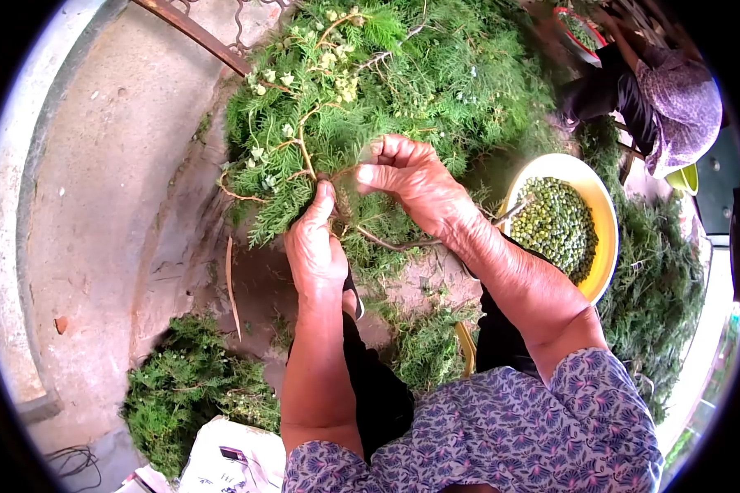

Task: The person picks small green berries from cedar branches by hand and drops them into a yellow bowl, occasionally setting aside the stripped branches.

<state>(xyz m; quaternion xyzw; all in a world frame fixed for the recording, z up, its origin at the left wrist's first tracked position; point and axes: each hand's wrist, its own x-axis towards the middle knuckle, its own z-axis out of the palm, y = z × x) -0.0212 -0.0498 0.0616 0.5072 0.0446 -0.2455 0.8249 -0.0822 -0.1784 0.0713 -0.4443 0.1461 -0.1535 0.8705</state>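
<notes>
My left hand (314, 246) is closed round the stem of a green branch (292, 193), its thumb pressed on the wood. The branch spreads up and left, with pale green cones near its tips. Beside it, to the right, my right hand (407, 177) has its thumb and fingers pinched together; what they hold, if anything, is too small to name. A yellow bowl (609, 230) holding many small green cones stands right of my right forearm.
A large heap of green branches (469, 82) lies ahead. More cut greenery (193, 382) is at the lower left and along the right. Another person (674, 99) sits at the upper right near a red-rimmed bowl (561, 12). A white sack (222, 456) lies bottom left.
</notes>
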